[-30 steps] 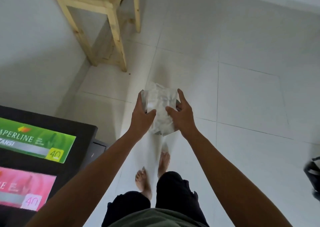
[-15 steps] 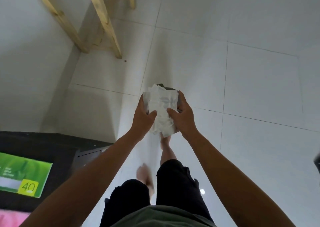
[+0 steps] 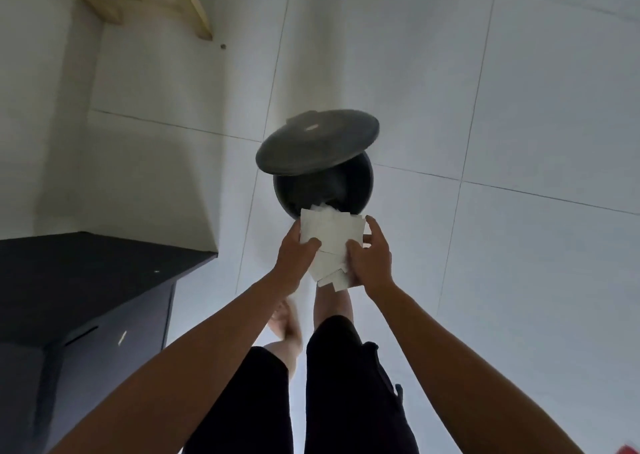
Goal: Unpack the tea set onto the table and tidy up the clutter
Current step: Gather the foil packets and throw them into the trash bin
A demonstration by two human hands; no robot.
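A bundle of white packing paper point(image 3: 330, 237) is held between both hands in front of me. My left hand point(image 3: 296, 251) grips its left side and my right hand point(image 3: 369, 258) grips its right side. Just beyond the paper stands a round black pedal bin point(image 3: 353, 183) on the white floor. Its lid point(image 3: 317, 140) is tilted up and the mouth is open. The top edge of the paper overlaps the near rim of the bin. One of my bare feet is under the paper, by the base of the bin.
A black cabinet point(image 3: 86, 291) stands at the lower left, close to my left arm. Wooden table legs point(image 3: 197, 14) show at the top left by the white wall. White tiled floor point(image 3: 519, 142) spreads to the right. Something red point(image 3: 628, 450) sits at the bottom right corner.
I have walked forward with the paper in both hands. The black bin has come into view and its lid now stands up. The cabinet's coloured boxes have dropped out of view.
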